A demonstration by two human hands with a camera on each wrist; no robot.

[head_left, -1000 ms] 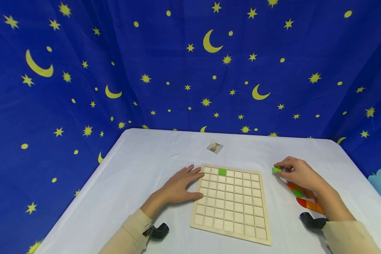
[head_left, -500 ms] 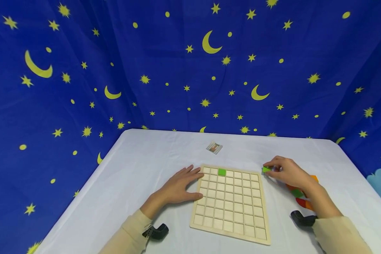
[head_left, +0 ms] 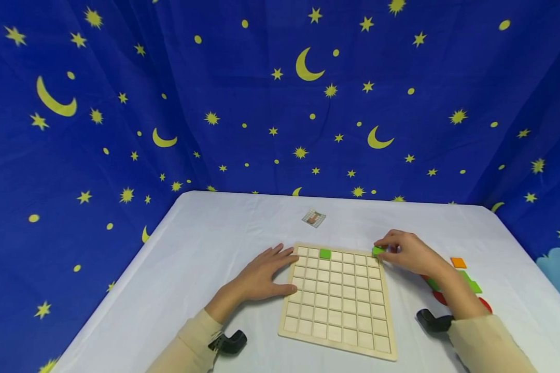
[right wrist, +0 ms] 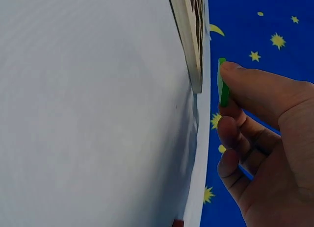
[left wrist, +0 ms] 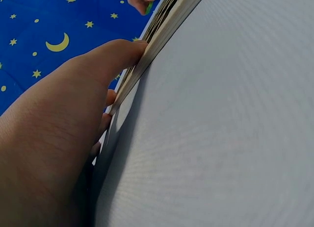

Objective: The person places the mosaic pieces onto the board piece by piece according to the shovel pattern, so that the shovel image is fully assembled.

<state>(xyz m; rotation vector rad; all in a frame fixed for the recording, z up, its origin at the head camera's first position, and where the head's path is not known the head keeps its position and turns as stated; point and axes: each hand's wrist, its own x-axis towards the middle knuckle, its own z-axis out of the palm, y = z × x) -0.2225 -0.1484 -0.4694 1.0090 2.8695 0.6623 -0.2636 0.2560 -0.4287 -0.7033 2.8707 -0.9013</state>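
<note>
Card (head_left: 314,218) behind the board (head_left: 336,295), loose tiles (head_left: 474,287) to its right

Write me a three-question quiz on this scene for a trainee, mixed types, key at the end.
1. True or false: the picture card lies on the grid board.

2. Counting from the left in the board's far row, which cell holds the placed tile?
(a) first
(b) third
(c) seventh

3. What do the left hand and the right hand each touch or hold?

Key
1. False; it lies on the white table, beyond the board.
2. (b)
3. The left hand touches the board's left edge; the right hand pinches a second green tile.
</note>
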